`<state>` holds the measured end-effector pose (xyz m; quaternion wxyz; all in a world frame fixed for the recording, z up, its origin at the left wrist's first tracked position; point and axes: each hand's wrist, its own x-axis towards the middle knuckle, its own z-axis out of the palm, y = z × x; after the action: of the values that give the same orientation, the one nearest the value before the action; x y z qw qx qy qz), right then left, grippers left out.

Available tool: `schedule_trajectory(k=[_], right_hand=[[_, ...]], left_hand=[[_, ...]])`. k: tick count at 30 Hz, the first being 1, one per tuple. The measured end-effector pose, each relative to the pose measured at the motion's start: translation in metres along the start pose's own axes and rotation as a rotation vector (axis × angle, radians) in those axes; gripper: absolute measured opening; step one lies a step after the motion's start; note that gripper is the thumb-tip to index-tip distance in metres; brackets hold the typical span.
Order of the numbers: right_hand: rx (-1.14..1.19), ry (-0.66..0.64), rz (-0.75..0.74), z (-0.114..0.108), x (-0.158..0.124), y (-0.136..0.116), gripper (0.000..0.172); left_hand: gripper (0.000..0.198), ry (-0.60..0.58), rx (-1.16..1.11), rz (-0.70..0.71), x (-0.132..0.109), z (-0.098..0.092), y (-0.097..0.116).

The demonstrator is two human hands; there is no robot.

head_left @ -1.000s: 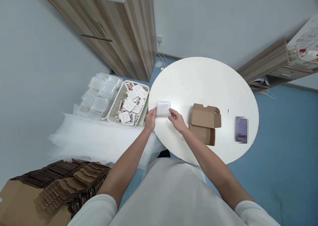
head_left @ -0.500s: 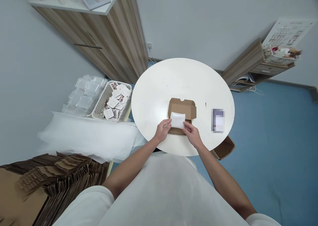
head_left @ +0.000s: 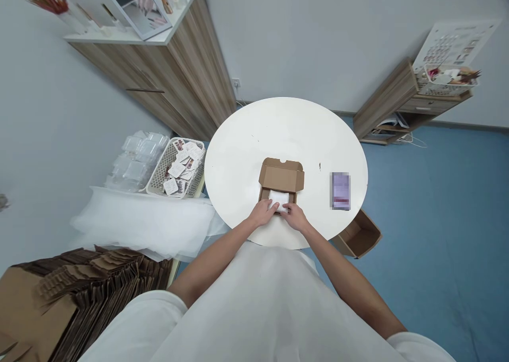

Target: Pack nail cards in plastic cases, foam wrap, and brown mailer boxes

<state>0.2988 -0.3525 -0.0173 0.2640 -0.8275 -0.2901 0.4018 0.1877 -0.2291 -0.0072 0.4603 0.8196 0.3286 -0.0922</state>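
Observation:
An open brown cardboard mailer box (head_left: 281, 178) lies on the round white table, its lid raised on the far side. Inside its tray sits a small white wrapped packet (head_left: 279, 197), partly covered by my fingers. My left hand (head_left: 263, 212) grips the packet's left side, thumb on top. On the right side, my right hand (head_left: 293, 215) holds the packet with bent fingers. Both hands reach over the box's near edge, so that edge is partly hidden.
On the table's right lies a blurred-out purple item (head_left: 340, 191). A white basket (head_left: 177, 167) of cards, clear plastic boxes (head_left: 137, 158), white foam sheets (head_left: 143, 219) and stacked flat cardboard (head_left: 107, 288) are at my left. An open carton (head_left: 360, 235) stands below the table's right edge.
The white packet has gone from above the box down into its tray, both hands moving with it toward me. The camera view has shifted slightly.

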Motion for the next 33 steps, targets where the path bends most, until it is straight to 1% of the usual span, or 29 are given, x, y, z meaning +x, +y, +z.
schedule_trajectory(k=[2,5,11,14,16,18,20,22,23,24,25,27,29,33], right_hand=[[-0.052,-0.020,-0.027,0.002,0.000,-0.002,0.039],[-0.099,-0.036,-0.063,0.002,0.000,-0.006,0.040],[-0.113,-0.068,-0.043,-0.001,-0.002,-0.013,0.042],[-0.041,-0.024,-0.084,-0.004,-0.007,-0.010,0.041],[0.073,0.028,-0.102,-0.010,-0.010,-0.006,0.040],[0.206,0.088,-0.081,-0.020,-0.010,-0.001,0.035],[0.316,0.169,-0.030,-0.035,-0.006,0.006,0.031],[0.411,0.300,0.037,-0.051,0.003,0.012,0.036],[0.464,0.352,0.090,-0.059,0.009,0.015,0.041],[0.503,0.385,0.150,-0.066,0.016,0.017,0.045],[0.534,0.378,0.194,-0.071,0.023,0.019,0.048],[0.586,0.292,0.242,-0.077,0.035,0.022,0.053],[0.608,0.197,0.251,-0.079,0.046,0.021,0.059],[0.644,0.079,0.227,-0.076,0.058,0.012,0.069]], left_hand=[[0.057,-0.036,0.056,-0.021,0.001,0.002,-0.001],[0.060,-0.045,0.099,-0.035,0.003,0.005,-0.004],[0.055,-0.045,0.104,-0.018,0.002,0.004,-0.007],[0.051,0.031,0.071,0.037,-0.002,-0.001,-0.007],[0.045,0.102,0.032,0.107,-0.004,-0.006,-0.008],[0.040,0.184,-0.026,0.133,-0.003,-0.015,-0.010],[0.040,0.278,-0.100,0.066,0.003,-0.027,-0.012],[0.044,0.346,-0.180,-0.064,0.013,-0.041,-0.015],[0.046,0.345,-0.218,-0.120,0.019,-0.049,-0.015],[0.049,0.313,-0.267,-0.166,0.025,-0.056,-0.015],[0.054,0.274,-0.320,-0.200,0.032,-0.062,-0.015],[0.063,0.192,-0.424,-0.243,0.045,-0.072,-0.012],[0.069,0.121,-0.505,-0.266,0.055,-0.078,-0.007],[0.072,0.058,-0.519,-0.272,0.064,-0.079,0.003]])
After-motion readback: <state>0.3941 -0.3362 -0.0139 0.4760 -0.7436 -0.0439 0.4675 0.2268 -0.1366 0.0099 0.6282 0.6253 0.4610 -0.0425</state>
